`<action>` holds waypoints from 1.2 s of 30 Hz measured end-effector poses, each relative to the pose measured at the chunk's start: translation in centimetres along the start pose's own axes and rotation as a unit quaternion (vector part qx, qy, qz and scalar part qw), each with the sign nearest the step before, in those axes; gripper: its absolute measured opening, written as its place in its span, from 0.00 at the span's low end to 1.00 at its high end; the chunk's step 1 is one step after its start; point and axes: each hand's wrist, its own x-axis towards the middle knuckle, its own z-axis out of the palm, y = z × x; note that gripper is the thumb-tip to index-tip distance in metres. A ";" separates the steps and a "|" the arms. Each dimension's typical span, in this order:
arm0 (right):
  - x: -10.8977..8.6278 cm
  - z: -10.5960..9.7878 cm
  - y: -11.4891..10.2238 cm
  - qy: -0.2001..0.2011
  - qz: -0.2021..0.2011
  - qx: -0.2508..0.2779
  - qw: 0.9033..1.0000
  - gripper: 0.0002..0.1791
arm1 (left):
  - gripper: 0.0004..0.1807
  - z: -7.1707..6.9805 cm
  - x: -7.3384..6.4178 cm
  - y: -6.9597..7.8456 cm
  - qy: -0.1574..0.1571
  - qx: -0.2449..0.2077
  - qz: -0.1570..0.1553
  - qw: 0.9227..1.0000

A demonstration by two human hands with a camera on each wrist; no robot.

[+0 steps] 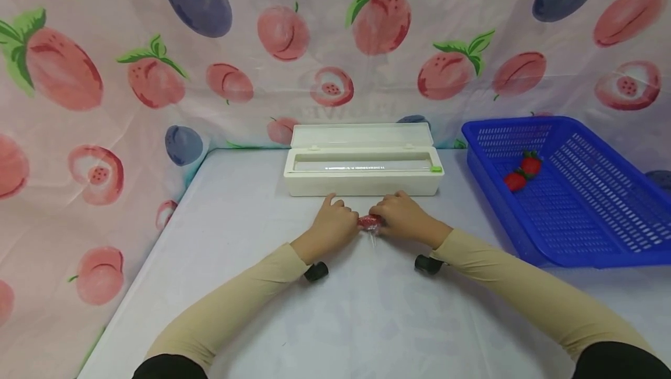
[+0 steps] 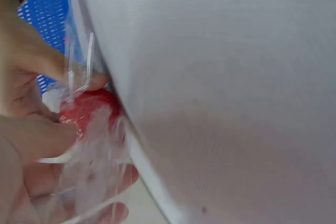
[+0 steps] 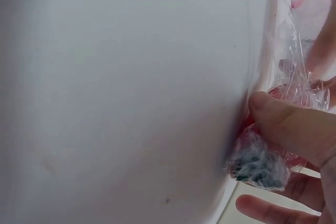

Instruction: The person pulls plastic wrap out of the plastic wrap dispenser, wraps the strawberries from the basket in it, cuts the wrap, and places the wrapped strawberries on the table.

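A red strawberry (image 1: 370, 222) wrapped in clear cling film is held between both hands, low over the table. My left hand (image 1: 335, 222) pinches one side of it, the thumb pressing film against the fruit in the left wrist view. From the other side my right hand (image 1: 402, 217) grips the strawberry, with its thumb across the film. The right wrist view shows the green leafy end (image 3: 257, 165) bunched under crumpled film (image 3: 296, 72). Loose film also trails over the left fingers. Just behind the hands stands a white cling film box (image 1: 362, 185), its lid up.
To the right, a blue plastic basket (image 1: 534, 254) holds red strawberries (image 1: 530, 165) near its left side. Inside the box lies a film roll (image 1: 367, 166), with a green slider (image 1: 436, 169) at its right end. A fruit-patterned cloth (image 1: 335, 35) hangs behind the white table (image 1: 335, 332).
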 end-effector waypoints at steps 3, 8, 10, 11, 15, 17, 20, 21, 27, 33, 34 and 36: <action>-0.1 -0.1 0.1 0.008 0.008 0.002 1.000 0.17 | 0.11 -0.4 -0.4 -0.4 0.002 -0.022 0.012 1.000; -0.2 -0.2 0.3 0.008 0.022 0.000 1.000 0.15 | 0.11 -0.5 -0.7 -0.9 0.007 -0.051 0.045 0.998; -0.2 -0.2 0.3 0.006 0.023 -0.002 1.000 0.15 | 0.10 -0.4 -0.7 -1.1 0.014 -0.057 0.052 0.997; -0.1 -0.1 0.3 0.006 0.022 -0.003 1.000 0.15 | 0.10 -0.3 -0.7 -1.1 0.018 -0.060 0.054 0.997; -0.1 -0.1 0.0 0.008 0.022 -0.005 1.000 0.16 | 0.12 0.0 -0.4 -1.1 0.029 -0.064 0.044 0.997; 0.0 0.0 -0.2 0.008 0.025 -0.003 1.000 0.16 | 0.14 0.1 -0.1 -1.0 0.030 -0.059 0.031 0.997; 0.1 0.2 -0.5 0.013 0.022 -0.005 1.000 0.15 | 0.17 0.2 0.3 -0.9 0.024 -0.043 0.011 0.999; 0.2 0.3 -0.6 0.015 0.020 -0.004 1.000 0.14 | 0.17 0.3 0.4 -0.8 0.020 -0.041 0.006 0.999; 0.0 0.3 -0.6 0.001 0.024 0.014 1.000 0.21 | 0.14 0.6 1.1 -0.5 0.009 -0.013 0.008 1.000; -0.4 -0.1 -0.5 -0.014 0.030 0.032 0.999 0.35 | 0.17 0.7 1.5 -0.2 -0.003 -0.006 0.008 1.000; -0.4 -0.2 -0.5 -0.012 0.028 0.030 0.999 0.34 | 0.18 0.6 1.5 -0.2 -0.005 -0.006 0.008 1.000; -0.4 -0.3 -0.6 -0.005 0.026 0.023 0.999 0.28 | 0.19 0.5 1.5 -0.1 -0.008 -0.008 0.010 1.000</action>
